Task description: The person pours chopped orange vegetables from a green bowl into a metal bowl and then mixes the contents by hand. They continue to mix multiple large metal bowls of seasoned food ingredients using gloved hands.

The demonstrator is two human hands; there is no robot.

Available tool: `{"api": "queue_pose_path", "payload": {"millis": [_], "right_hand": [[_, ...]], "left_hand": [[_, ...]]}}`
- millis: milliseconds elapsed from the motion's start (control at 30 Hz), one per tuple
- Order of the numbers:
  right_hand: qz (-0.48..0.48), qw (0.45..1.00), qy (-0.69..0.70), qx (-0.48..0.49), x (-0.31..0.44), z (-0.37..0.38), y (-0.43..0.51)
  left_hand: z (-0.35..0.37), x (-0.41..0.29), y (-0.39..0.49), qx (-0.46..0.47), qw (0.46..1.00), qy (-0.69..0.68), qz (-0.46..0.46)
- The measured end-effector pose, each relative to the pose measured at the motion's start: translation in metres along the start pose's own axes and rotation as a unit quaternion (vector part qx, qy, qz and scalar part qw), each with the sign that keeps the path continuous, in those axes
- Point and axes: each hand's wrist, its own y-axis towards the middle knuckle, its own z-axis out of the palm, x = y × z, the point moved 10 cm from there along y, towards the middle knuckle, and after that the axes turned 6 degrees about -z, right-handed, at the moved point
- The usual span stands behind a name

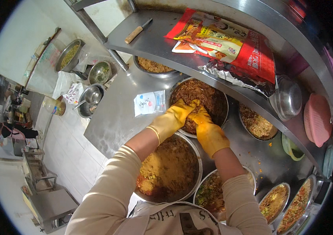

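Observation:
Both my hands wear yellow rubber gloves smeared with orange-brown seasoning. My left hand (pixel 181 110) and my right hand (pixel 204 119) meet inside a round metal basin, their fingers closed around a clump of dark brown shredded mixture (pixel 194 88). The metal basin (pixel 228 107) stands on the steel table, partly under the shelf edge. Closer to my body, below my forearms, a larger metal basin (pixel 201 164) holds food heaped with tan powder (pixel 169 167). A white printed plastic packet (pixel 149 102) lies left of the basin in which my hands work.
A steel shelf (pixel 157 47) overhangs the table, bearing a wooden-handled knife (pixel 134 34), red food bags (pixel 228 44) and a pink plastic basket (pixel 318 120). Several basins of chopped food, including one at right (pixel 257 122), surround me. A person (pixel 13 130) is at far left.

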Motion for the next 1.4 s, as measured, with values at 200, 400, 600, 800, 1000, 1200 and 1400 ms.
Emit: {"api": "queue_pose_path", "payload": {"millis": [200, 400, 600, 800, 1000, 1200, 1400], "right_hand": [[-0.026, 0.995, 0.015, -0.095, -0.022, -0.006, 0.013], [-0.059, 0.990, -0.025, -0.122, -0.021, -0.020, 0.019], [0.027, 0.997, -0.029, -0.060, -0.003, -0.053, -0.010], [-0.017, 0.995, -0.099, 0.016, 0.058, -0.102, -0.049], [-0.197, 0.935, -0.201, 0.214, 0.091, -0.068, -0.105], [-0.046, 0.988, 0.108, 0.099, 0.041, -0.022, -0.066], [0.032, 0.992, 0.112, -0.048, 0.005, -0.021, -0.042]], "left_hand": [[-0.011, -0.023, -0.004, -0.156, 0.961, 0.213, 0.081], [0.002, -0.037, -0.013, -0.315, 0.741, 0.584, 0.100], [0.008, -0.009, 0.044, -0.126, 0.947, 0.283, 0.086], [0.031, -0.011, 0.003, 0.297, 0.688, 0.584, 0.312], [0.010, -0.028, 0.009, 0.325, 0.877, 0.302, 0.186], [-0.013, -0.006, -0.002, 0.168, 0.966, -0.157, -0.118], [-0.024, -0.023, -0.014, -0.103, 0.994, 0.015, 0.041]]}}
